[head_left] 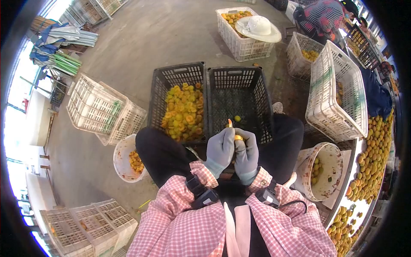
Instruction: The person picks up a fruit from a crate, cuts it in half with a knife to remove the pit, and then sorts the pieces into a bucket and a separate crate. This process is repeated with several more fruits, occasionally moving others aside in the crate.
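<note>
My left hand (220, 150), in a grey glove, is closed with a slim pointed tool (230, 123) standing up from its thumb side. Orange and pale colours show at the tip; the rest is hidden in the glove. Pressed close beside it, my right hand (246, 157), gloved too, has its fingers curled round a yellow apricot (238, 137). Both hands are over the near edge of a black crate (237, 72), where a single greenish-yellow apricot (237, 118) lies. The black crate on the left (180, 70) holds a heap of apricot halves (183, 111).
A white bucket (121, 160) with orange pieces stands left of my knee. On the right are another bucket (329, 171) with fruit, a tall white crate (338, 81) and a table of apricots (370, 167). A white hat (259, 26) tops a fruit-filled crate (252, 50). A co-worker (323, 19) bends at upper right.
</note>
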A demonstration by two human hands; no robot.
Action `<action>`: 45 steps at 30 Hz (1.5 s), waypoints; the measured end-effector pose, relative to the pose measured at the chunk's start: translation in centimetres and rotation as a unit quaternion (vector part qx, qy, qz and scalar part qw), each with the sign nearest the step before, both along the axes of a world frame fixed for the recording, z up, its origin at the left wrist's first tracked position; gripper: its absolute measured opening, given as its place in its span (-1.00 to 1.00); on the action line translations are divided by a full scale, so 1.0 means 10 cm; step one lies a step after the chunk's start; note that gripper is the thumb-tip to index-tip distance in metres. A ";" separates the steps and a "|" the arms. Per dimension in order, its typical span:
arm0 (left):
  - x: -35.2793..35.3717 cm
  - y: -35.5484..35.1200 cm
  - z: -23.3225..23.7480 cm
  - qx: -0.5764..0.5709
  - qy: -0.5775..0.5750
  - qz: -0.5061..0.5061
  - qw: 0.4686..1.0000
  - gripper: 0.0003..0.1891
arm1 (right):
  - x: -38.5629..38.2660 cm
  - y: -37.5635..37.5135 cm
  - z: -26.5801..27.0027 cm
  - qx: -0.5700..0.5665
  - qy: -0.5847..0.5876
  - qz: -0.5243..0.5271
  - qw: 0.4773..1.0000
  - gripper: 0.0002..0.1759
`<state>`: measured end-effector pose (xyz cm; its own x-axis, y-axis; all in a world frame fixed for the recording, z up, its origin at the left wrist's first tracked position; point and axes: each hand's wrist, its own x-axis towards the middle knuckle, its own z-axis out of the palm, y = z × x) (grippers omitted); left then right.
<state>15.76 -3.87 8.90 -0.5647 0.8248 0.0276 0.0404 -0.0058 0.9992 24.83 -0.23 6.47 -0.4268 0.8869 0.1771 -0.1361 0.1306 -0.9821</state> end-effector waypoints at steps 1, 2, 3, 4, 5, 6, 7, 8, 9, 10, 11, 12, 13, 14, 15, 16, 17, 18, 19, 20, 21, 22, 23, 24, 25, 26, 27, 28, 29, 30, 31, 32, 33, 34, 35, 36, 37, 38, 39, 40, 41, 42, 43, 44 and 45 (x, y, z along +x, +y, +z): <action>0.01 0.00 -0.02 0.008 0.026 0.006 1.000 -0.62 | -0.07 -0.03 0.07 -0.016 0.043 -0.017 0.999 -0.62; 0.02 0.03 -0.04 0.019 0.053 0.010 0.998 -0.63 | -0.06 0.02 0.01 -0.014 0.043 -0.019 0.999 -0.62; 0.03 0.04 -0.08 0.020 0.052 0.008 0.998 -0.63 | -0.02 0.08 -0.10 -0.078 0.059 -0.013 0.995 -0.64; 0.04 0.04 -0.11 -0.007 0.136 0.006 0.991 -0.67 | 0.01 0.12 -0.18 -0.143 0.075 -0.010 0.987 -0.65; 0.06 0.05 -0.13 -0.031 0.220 0.002 0.975 -0.70 | 0.04 0.18 -0.22 -0.112 0.045 0.002 0.993 -0.65; 0.06 0.08 -0.12 -0.027 0.220 -0.003 0.975 -0.70 | 0.07 0.25 -0.21 -0.109 0.046 -0.004 0.993 -0.65; 0.05 0.10 -0.10 -0.009 0.282 0.003 0.959 -0.73 | 0.11 0.30 -0.20 -0.142 0.069 0.048 0.986 -0.65; 0.05 0.11 -0.08 0.011 0.341 0.008 0.940 -0.76 | 0.17 0.35 -0.17 -0.174 0.091 0.100 0.975 -0.65; 0.04 0.12 -0.02 -0.002 0.385 -0.010 0.923 -0.77 | 0.25 0.38 -0.07 -0.186 0.088 0.123 0.971 -0.61; 0.03 0.13 0.05 -0.001 0.383 -0.015 0.924 -0.77 | 0.31 0.41 -0.04 -0.186 0.087 0.117 0.972 -0.61; 0.03 0.14 0.11 -0.006 0.431 -0.030 0.902 -0.76 | 0.36 0.46 -0.02 -0.213 0.058 0.143 0.965 -0.59; 0.02 0.15 0.14 -0.011 0.479 -0.046 0.877 -0.74 | 0.40 0.49 0.02 -0.241 0.031 0.168 0.955 -0.56; 0.00 0.16 0.12 -0.020 0.507 -0.059 0.860 -0.71 | 0.46 0.50 0.15 -0.269 0.000 0.194 0.943 -0.52; 0.00 0.19 0.12 -0.018 0.508 -0.065 0.859 -0.71 | 0.44 0.50 0.14 -0.269 0.003 0.189 0.944 -0.52; 0.01 0.23 0.11 -0.001 0.493 -0.067 0.868 -0.72 | 0.39 0.46 0.11 -0.343 0.100 0.170 0.918 -0.54; 0.02 0.25 0.10 0.017 0.477 -0.068 0.876 -0.73 | 0.38 0.45 0.06 -0.411 0.196 0.149 0.878 -0.55; 0.02 0.26 0.07 0.019 0.477 -0.074 0.875 -0.73 | 0.41 0.46 -0.05 -0.443 0.248 0.170 0.844 -0.54; 0.02 0.26 0.04 0.030 0.420 -0.094 0.902 -0.72 | 0.44 0.48 -0.17 -0.443 0.251 0.165 0.845 -0.54; 0.03 0.25 0.02 0.039 0.359 -0.114 0.925 -0.70 | 0.48 0.49 -0.29 -0.483 0.320 0.197 0.791 -0.51; 0.05 0.24 0.04 0.040 0.358 -0.120 0.925 -0.70 | 0.53 0.50 -0.37 -0.517 0.385 0.227 0.730 -0.48; 0.07 0.22 0.09 0.026 0.202 -0.120 0.972 -0.68 | 0.58 0.54 -0.28 -0.516 0.366 0.244 0.735 -0.44; 0.08 0.20 0.11 0.010 0.040 -0.116 0.992 -0.65 | 0.60 0.54 -0.18 -0.515 0.368 0.240 0.736 -0.44; -0.01 0.15 0.00 -0.028 -0.003 -0.126 0.992 -0.60 | 0.60 0.53 -0.08 -0.541 0.342 0.162 0.751 -0.44; -0.05 0.14 0.07 -0.077 -0.108 -0.126 0.983 -0.59 | 0.61 0.53 -0.04 -0.563 0.314 0.083 0.760 -0.45; -0.08 0.12 0.05 -0.066 -0.133 -0.119 0.982 -0.56 | 0.63 0.56 -0.05 -0.562 0.315 0.081 0.760 -0.45; -0.09 0.08 0.02 -0.056 -0.158 -0.111 0.980 -0.53 | 0.65 0.57 -0.07 -0.570 0.304 0.061 0.761 -0.46; -0.10 0.07 0.01 -0.057 -0.157 -0.113 0.979 -0.53 | 0.66 0.58 -0.10 -0.578 0.292 0.042 0.761 -0.48; -0.11 0.06 0.01 -0.066 -0.174 -0.110 0.976 -0.52 | 0.66 0.60 -0.13 -0.578 0.294 0.042 0.760 -0.48; -0.11 0.05 0.01 -0.075 -0.192 -0.105 0.973 -0.51 | 0.67 0.62 -0.16 -0.582 0.258 0.020 0.771 -0.47; -0.10 0.04 0.00 -0.075 -0.191 -0.105 0.973 -0.51 | 0.67 0.63 -0.19 -0.585 0.221 -0.002 0.781 -0.46; -0.08 0.04 -0.01 -0.081 -0.217 -0.096 0.968 -0.54 | 0.68 0.65 -0.22 -0.585 0.222 0.000 0.780 -0.46; -0.06 0.02 -0.01 -0.086 -0.243 -0.085 0.962 -0.56 | 0.69 0.65 -0.25 -0.555 0.210 0.014 0.804 -0.46; -0.06 0.02 0.00 -0.086 -0.243 -0.084 0.963 -0.56 | 0.68 0.66 -0.26 -0.524 0.199 0.028 0.828 -0.46; -0.05 0.01 0.01 -0.089 -0.241 -0.083 0.963 -0.57 | 0.67 0.66 -0.25 -0.524 0.198 0.030 0.828 -0.46; -0.05 0.00 0.01 -0.093 -0.240 -0.082 0.963 -0.57 | 0.66 0.67 -0.23 -0.507 0.190 0.038 0.840 -0.47; -0.06 -0.01 0.01 -0.092 -0.240 -0.082 0.963 -0.57 | 0.65 0.68 -0.22 -0.490 0.181 0.046 0.852 -0.48; -0.07 -0.02 0.01 -0.101 -0.237 -0.083 0.963 -0.56 | 0.64 0.70 -0.22 -0.489 0.181 0.047 0.852 -0.48; -0.08 -0.02 0.00 -0.109 -0.234 -0.084 0.962 -0.54 | 0.64 0.72 -0.24 -0.509 0.217 0.073 0.830 -0.50; -0.09 -0.03 -0.01 -0.108 -0.234 -0.083 0.963 -0.54 | 0.63 0.73 -0.24 -0.528 0.252 0.098 0.805 -0.52; -0.10 -0.05 -0.02 -0.103 -0.242 -0.083 0.961 -0.54 | 0.62 0.73 -0.23 -0.528 0.251 0.099 0.805 -0.52; -0.10 -0.06 -0.03 -0.097 -0.249 -0.083 0.960 -0.54 | 0.59 0.73 -0.21 -0.548 0.281 0.088 0.783 -0.53; -0.11 -0.07 -0.02 -0.097 -0.250 -0.082 0.960 -0.54 | 0.57 0.72 -0.18 -0.569 0.309 0.076 0.758 -0.55; -0.11 -0.08 -0.01 -0.098 -0.261 -0.074 0.957 -0.55 | 0.56 0.71 -0.13 -0.569 0.308 0.077 0.758 -0.55; -0.12 -0.09 0.00 -0.098 -0.273 -0.066 0.955 -0.55 | 0.55 0.70 -0.06 -0.575 0.306 0.077 0.755 -0.57; -0.14 -0.11 0.00 -0.097 -0.274 -0.064 0.955 -0.55 | 0.55 0.69 0.01 -0.580 0.303 0.077 0.752 -0.59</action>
